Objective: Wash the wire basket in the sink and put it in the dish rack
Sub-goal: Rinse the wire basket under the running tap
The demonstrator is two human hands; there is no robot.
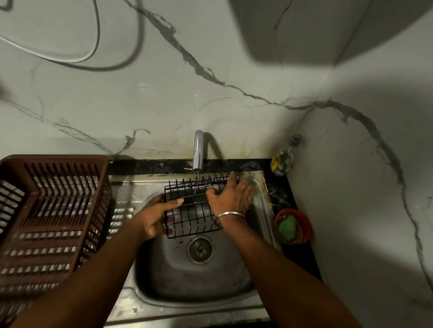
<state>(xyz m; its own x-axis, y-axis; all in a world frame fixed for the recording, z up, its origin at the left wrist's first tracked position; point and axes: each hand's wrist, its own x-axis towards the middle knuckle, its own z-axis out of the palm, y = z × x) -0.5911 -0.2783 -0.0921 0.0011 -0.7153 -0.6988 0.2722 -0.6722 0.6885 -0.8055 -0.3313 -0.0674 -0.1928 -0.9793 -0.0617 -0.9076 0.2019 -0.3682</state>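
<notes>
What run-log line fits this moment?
stage: washing; basket: over sink, under tap; left hand: grips basket; right hand: rests on basket

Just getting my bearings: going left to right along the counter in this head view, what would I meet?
Rack → left hand → basket → right hand → red bowl.

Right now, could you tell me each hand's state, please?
Left hand: grips the wire basket.
Right hand: open, resting on the basket.

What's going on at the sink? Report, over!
Left hand grips wire basket at left edge, right hand across its right end. Basket over sink, under tap. Dish rack waits left, nothing between.
</notes>
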